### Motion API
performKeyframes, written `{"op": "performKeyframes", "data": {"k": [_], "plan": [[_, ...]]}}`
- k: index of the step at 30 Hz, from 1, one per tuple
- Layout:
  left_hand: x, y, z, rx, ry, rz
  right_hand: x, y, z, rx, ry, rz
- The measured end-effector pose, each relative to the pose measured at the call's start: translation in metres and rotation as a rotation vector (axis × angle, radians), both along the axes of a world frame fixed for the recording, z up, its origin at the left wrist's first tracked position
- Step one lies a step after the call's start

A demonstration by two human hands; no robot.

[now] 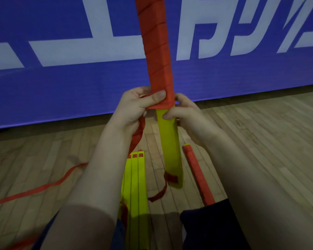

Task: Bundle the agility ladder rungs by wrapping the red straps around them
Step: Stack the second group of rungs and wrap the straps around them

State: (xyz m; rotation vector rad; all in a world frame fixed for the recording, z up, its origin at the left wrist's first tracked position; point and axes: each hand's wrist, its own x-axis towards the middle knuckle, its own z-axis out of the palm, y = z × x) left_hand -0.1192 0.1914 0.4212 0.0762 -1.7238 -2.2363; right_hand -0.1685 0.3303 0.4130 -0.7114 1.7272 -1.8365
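A bundle of yellow ladder rungs [169, 147] stands upright in front of me, its upper part wound in red strap [156, 51] up past the top of the frame. My left hand [134, 107] pinches the strap's lowest turn against the bundle with the thumb, and the loose strap tail [138, 136] hangs down behind my wrist. My right hand [182, 112] grips the bare yellow part just below the wrap. A short red strap end [161, 192] dangles from the bundle's bottom.
Three loose yellow rungs [135, 186] lie flat between my forearms. A fully wrapped red bundle [197, 174] lies on the wooden floor [260, 150] to the right. More red strap [34, 190] trails off left. A blue banner [61, 87] stands close behind.
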Motion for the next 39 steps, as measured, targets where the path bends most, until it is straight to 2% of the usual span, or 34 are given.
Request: {"op": "performKeyframes", "data": {"k": [4,6,11,16,19,24,26,28,31,39], "plan": [[-0.005,0.013,0.003,-0.057,-0.065,0.219,0.002,-0.013,-0.014,0.066,0.253,-0.252],[-0.005,0.017,0.005,-0.055,-0.074,0.279,0.001,-0.018,-0.018,0.076,0.307,-0.373],[-0.002,0.022,0.015,-0.045,0.007,0.419,0.005,-0.019,-0.016,-0.061,0.239,-0.385],[-0.003,0.017,0.016,-0.030,-0.019,0.482,0.014,-0.032,-0.020,-0.118,0.197,-0.308],[-0.004,0.016,0.015,-0.058,-0.009,0.495,0.020,-0.035,-0.017,-0.197,0.181,-0.346],[-0.003,0.011,0.012,-0.225,-0.009,0.295,0.020,-0.029,-0.001,-0.158,-0.110,-0.482],[-0.002,0.008,0.012,-0.332,0.006,0.159,0.017,-0.024,0.002,-0.134,-0.145,-0.488],[0.000,0.006,0.013,-0.410,0.003,0.024,0.012,-0.022,-0.001,-0.099,-0.125,-0.516],[0.002,0.002,0.010,-0.428,-0.043,-0.112,0.005,-0.019,-0.007,-0.052,-0.087,-0.540],[0.008,-0.016,-0.003,-0.744,-0.336,-0.190,-0.024,-0.002,-0.011,0.173,0.229,-0.800]]}}
